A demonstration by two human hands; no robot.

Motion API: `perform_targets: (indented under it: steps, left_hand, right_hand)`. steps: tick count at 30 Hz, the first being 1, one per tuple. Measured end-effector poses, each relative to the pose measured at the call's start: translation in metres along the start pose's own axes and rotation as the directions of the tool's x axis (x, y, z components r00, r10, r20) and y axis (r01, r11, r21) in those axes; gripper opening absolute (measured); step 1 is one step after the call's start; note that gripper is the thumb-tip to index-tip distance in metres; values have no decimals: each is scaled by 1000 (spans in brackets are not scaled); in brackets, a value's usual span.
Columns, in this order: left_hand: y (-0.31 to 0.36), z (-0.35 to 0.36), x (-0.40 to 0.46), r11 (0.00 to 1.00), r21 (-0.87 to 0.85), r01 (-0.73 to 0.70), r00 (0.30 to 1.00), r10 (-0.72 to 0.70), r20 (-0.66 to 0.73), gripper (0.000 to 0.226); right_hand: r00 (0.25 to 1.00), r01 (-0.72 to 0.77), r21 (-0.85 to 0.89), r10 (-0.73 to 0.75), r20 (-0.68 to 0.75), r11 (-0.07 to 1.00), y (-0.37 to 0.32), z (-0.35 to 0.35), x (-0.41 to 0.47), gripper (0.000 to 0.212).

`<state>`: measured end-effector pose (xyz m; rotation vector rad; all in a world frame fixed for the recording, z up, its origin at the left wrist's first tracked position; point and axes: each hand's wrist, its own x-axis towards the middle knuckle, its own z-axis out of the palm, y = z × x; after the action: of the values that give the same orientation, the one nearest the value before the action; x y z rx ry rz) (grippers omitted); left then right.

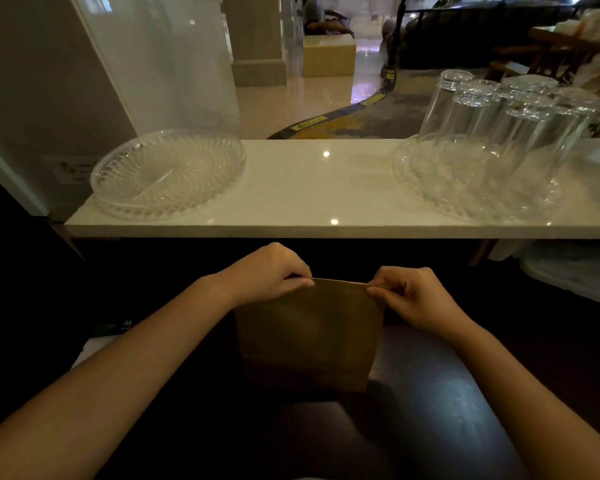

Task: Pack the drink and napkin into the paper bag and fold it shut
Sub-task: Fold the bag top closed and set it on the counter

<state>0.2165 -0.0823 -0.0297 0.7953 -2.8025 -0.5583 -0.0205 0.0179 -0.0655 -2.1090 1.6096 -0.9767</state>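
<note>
A brown paper bag (309, 337) stands upright on the dark lower counter (447, 393) in front of me. My left hand (267, 275) pinches the bag's top edge at its left corner. My right hand (409, 299) pinches the same edge at its right corner. The top edge is pulled straight and flat between the two hands. What is inside the bag is hidden. No drink or napkin shows outside it.
A white raised ledge (309, 188) runs across behind the bag. An empty cut-glass dish (167, 174) sits on its left. A second glass dish (430, 188) on the right carries several upturned glasses (492, 112). White and green paper (97, 337) lies at the left.
</note>
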Motion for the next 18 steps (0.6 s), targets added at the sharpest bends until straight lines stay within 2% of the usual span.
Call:
perform_targets:
  steps: [4,7,11,15,18]
  left_hand:
    - [-7,-1,-16,1000,-8,23,999,-24,-49,16]
    - [-19,-7,-32,996,-16,86,992,-87,-92,15]
    - [-23,-10,-48,989,94,118,979,-101,-175,15]
    - [-19,-6,-56,921,386,60,936,82,-343,38]
    - [-18,0,-58,885,466,12,914,179,-363,42]
  right_hand:
    - [999,38,-36,-38,17,999,-3,2,8,13]
    - [999,34,-27,-34,6,999,2,-3,8,20]
    - [996,78,-41,-76,38,996,-1,-3,11,18]
    - [997,75,-46,-74,28,996,1,-3,12,18]
    - [997,76,-13,-76,19,997,3,-3,9,21]
